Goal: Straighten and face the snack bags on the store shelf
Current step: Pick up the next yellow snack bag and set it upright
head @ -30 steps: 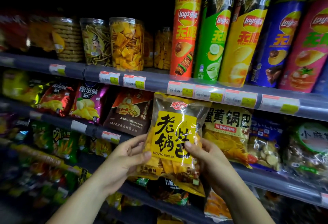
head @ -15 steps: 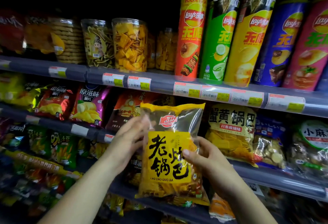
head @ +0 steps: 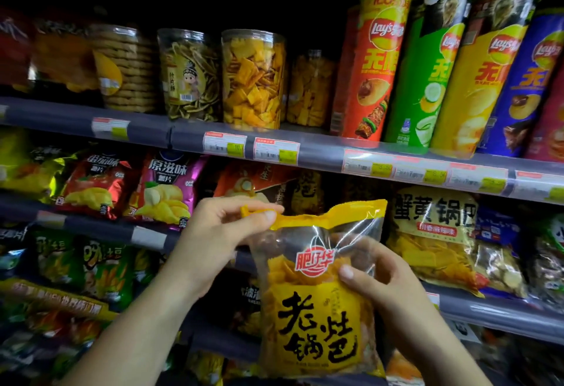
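A yellow and clear snack bag (head: 320,309) with black characters hangs upright in front of the middle shelf, off the shelf. My left hand (head: 219,233) pinches its yellow top-left corner between thumb and fingers. My right hand (head: 384,288) grips the bag's right side, thumb on the front, fingers behind. A similar yellow bag (head: 433,239) stands on the shelf just to the right. A dark orange bag (head: 259,181) stands behind my left hand.
Red (head: 97,184) and purple (head: 171,187) chip bags stand at the left of the middle shelf (head: 494,309). The upper shelf rail (head: 320,153) carries clear snack jars (head: 253,80) and tall chip cans (head: 375,65). Green bags (head: 100,266) fill the lower row.
The bag has dropped lower and a little right in view. My left hand climbed from the bag's left side to pinch the top corner. The right hand kept its grip.
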The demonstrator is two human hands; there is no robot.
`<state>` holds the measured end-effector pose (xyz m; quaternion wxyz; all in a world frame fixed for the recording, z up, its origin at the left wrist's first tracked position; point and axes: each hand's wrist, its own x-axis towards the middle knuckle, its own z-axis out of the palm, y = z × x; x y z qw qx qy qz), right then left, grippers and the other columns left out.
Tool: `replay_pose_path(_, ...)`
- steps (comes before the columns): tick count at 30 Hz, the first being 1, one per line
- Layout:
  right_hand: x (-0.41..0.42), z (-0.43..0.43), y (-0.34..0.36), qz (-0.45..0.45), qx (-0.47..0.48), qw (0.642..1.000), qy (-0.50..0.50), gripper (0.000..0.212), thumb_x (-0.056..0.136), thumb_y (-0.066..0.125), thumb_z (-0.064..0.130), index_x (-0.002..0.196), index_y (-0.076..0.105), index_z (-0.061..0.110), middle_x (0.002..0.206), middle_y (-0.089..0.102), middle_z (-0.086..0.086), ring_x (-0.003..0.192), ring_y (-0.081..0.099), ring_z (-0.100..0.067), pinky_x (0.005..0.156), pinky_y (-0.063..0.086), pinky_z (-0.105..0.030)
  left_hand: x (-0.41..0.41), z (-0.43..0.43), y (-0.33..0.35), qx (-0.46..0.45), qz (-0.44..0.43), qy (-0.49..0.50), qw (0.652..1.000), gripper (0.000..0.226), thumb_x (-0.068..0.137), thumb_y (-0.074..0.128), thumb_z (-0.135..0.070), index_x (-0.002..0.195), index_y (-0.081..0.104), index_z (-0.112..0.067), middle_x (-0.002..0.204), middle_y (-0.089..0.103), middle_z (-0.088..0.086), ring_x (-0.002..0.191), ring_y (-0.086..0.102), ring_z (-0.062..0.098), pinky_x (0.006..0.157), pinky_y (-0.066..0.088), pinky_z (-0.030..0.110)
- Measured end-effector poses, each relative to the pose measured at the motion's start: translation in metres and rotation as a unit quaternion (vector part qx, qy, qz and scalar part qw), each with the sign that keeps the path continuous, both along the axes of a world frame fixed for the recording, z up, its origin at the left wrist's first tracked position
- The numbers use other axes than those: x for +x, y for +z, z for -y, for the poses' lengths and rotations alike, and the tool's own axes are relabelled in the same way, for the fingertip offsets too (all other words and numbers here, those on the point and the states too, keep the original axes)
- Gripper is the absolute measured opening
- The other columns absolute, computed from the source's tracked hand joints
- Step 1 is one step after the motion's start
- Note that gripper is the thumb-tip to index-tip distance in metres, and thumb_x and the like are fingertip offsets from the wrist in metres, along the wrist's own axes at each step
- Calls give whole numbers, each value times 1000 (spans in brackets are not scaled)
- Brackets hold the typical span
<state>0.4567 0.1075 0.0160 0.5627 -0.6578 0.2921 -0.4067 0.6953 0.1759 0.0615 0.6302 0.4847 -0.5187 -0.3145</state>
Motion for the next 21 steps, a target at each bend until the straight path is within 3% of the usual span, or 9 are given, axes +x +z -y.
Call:
replay_pose_path(4,6,0,4,2,-11,1000,23,79,41,93,63,111,75,32,114,79,-9,103,77,-29,90,61,-49,23,-2,4,3,39,28,999,21,65,78,-29,80,83,-17,79,80,7,76,76,20,71,61,31)
replay_pose_path(9,10,4,1,34,38,996,76,78,42,98,53,105,74,13,104,79,-21,90,78,-34,74,64,-37,32,9,5,55,-72,-66,994,28,72,71,-25,80,78,1,81,73,18,70,71,25,53,59,27)
replay_pose_path(13,7,11,-3,62,62,992,90,70,44,99,48,92,71,5,90,77,-21,76,76,-30,65,62,-33,35,18,7,60,-64,-111,990,27,82,64,-18,99,79,-3,98,76,22,80,74,29,58,62,29)
replay_pose_path(17,1,17,-5,71,62,992,82,61,39,100,50,79,73,12,81,76,-15,72,75,-26,63,61,-31,34,26,9,48,-51,-139,988,28,91,56,-11,109,74,-1,99,76,24,85,76,37,60,64,31)
replay_pose_path(21,-8,23,-8,83,90,991,55,90,45,99,49,114,70,-1,108,74,-32,92,73,-41,79,62,-44,33,36,11,38,-76,-149,985,31,94,51,-12,113,72,-1,89,76,26,80,77,33,67,65,33)
